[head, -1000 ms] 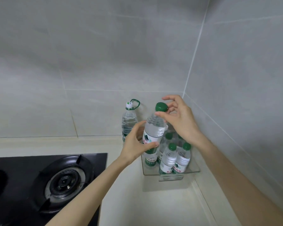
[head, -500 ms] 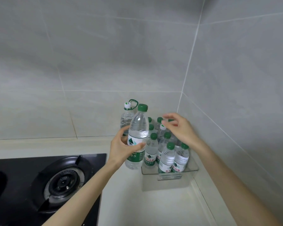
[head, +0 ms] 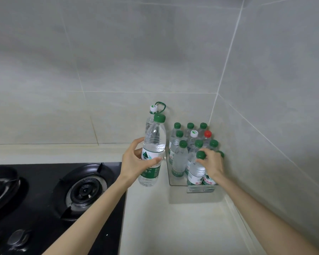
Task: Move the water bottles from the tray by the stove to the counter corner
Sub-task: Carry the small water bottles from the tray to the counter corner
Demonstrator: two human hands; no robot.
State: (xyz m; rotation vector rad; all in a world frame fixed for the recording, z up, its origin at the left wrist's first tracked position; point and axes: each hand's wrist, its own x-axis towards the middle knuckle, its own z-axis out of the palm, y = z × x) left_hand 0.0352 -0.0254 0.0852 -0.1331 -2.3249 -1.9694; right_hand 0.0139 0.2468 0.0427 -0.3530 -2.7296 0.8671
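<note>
Two hands reach past the black stove (head: 85, 190) toward the tiled corner. Left hand (head: 134, 162) has thumb and fingers curled round the label of a tall green-capped bottle (head: 153, 144), upright between stove and clear tray (head: 201, 189); whether its base touches the counter (head: 164, 218) I cannot tell. Right hand (head: 213, 162) curls its fingers at the neck of the front small bottle (head: 195, 172) in the tray, other small bottles (head: 180, 157) packed behind, a loop-handled bottle (head: 153, 108) by the wall

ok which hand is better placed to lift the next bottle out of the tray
Right hand: it grips the neck of the front bottle in the tray; the left hand is full, holding the tall bottle.
</note>
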